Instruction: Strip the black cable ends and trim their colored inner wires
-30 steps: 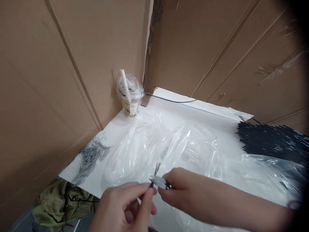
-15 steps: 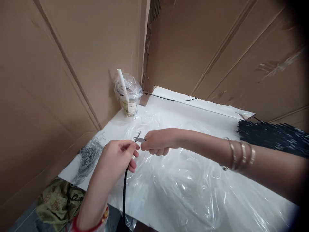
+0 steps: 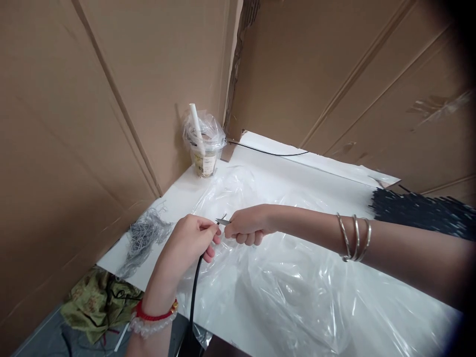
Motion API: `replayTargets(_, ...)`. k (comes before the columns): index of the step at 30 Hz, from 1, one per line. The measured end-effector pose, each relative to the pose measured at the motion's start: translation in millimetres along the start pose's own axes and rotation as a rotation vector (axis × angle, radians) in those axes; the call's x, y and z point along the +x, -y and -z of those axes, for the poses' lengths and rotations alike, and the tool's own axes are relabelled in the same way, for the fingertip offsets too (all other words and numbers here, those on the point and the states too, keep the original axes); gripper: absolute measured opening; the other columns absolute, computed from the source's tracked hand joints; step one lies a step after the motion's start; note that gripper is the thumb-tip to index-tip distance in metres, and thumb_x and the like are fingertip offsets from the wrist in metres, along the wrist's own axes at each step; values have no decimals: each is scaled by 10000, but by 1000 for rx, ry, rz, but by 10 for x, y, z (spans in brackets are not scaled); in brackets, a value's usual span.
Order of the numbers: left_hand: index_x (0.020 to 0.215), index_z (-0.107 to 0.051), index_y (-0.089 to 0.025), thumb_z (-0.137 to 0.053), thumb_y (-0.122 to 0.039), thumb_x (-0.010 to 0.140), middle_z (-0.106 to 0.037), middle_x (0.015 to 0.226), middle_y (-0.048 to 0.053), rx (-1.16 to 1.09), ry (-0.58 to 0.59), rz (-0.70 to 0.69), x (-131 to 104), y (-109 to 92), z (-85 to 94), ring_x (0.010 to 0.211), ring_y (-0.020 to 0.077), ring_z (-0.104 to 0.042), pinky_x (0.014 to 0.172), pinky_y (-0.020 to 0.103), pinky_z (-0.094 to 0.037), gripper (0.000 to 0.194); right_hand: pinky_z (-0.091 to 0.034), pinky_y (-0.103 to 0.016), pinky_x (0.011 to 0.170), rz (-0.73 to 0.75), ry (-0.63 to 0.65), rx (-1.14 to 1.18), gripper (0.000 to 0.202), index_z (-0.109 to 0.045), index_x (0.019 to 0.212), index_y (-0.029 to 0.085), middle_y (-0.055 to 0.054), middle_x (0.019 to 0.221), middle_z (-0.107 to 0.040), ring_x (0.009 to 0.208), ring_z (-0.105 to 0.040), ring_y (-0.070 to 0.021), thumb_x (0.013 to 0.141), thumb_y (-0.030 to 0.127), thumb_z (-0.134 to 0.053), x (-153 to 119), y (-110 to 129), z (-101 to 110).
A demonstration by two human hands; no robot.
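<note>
My left hand (image 3: 197, 235) pinches a black cable (image 3: 194, 292) near its upper end, and the rest of it hangs down past the table's front edge. In my right hand (image 3: 247, 225) is a small metal cutting tool (image 3: 222, 221); its pointed tip crosses the thin strands at the cable's end. Most of the tool is hidden inside my closed fingers. Both hands are close together over clear plastic sheeting (image 3: 293, 292) on the white table.
A bagged cup (image 3: 204, 158) with a white straw stands at the back corner. Grey threads (image 3: 145, 238) lie at left, many black pieces (image 3: 420, 210) at right. Cardboard walls (image 3: 316, 64) rise behind and left. A green cloth (image 3: 92, 307) sits below the table's left edge.
The view has shifted, so the scene sits slightly further right. The cable's thin end strands lean further to the right beside the blade tip. Both hands keep their holds.
</note>
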State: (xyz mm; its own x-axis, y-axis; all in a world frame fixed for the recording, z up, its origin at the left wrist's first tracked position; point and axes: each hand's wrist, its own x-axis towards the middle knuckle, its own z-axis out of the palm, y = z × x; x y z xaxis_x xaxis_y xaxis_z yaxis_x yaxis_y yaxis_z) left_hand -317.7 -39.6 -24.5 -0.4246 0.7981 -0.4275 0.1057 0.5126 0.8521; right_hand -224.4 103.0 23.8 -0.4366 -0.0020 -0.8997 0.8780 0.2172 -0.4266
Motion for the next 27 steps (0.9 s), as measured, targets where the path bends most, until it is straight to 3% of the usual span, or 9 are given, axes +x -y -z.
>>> replayTargets(8, 666, -650, -159, -603, -265, 908, -581, 460, -52, 83, 23, 19, 29, 46, 6, 401, 118, -548, 510, 264, -458, 268, -189, -143, 335, 7, -24, -15, 246, -570, 870, 135, 95, 621, -412, 400, -245, -17, 1012, 336, -583, 51, -31, -33)
replayTargets(15, 629, -634, -165, -603, -247, 876, -560, 436, -48, 82, 18, 26, -21, -11, 4, 393, 126, -556, 496, 262, -467, 262, -220, -139, 342, -7, -95, -63, 230, -580, 888, 132, 84, 644, -447, 412, -284, -18, 1007, 328, -593, 5, -4, -85)
replayTargets(20, 612, -643, -158, -598, -233, 831, -622, 507, -12, 57, 20, 28, -33, -29, 8, 396, 122, -558, 479, 261, -470, 236, -211, -142, 343, -3, -98, -71, 240, -574, 872, 134, 88, 634, -431, 411, -270, -19, 1007, 332, -591, 1, -9, -91)
replayTargets(27, 575, -629, -158, -612, -228, 812, -573, 440, -21, 42, 23, 23, -38, -16, 9, 366, 113, -519, 479, 261, -460, 248, -163, -160, 352, 34, -38, -47, 341, -485, 724, 161, 112, 575, -310, 410, -192, -29, 999, 330, -596, 57, -58, -53)
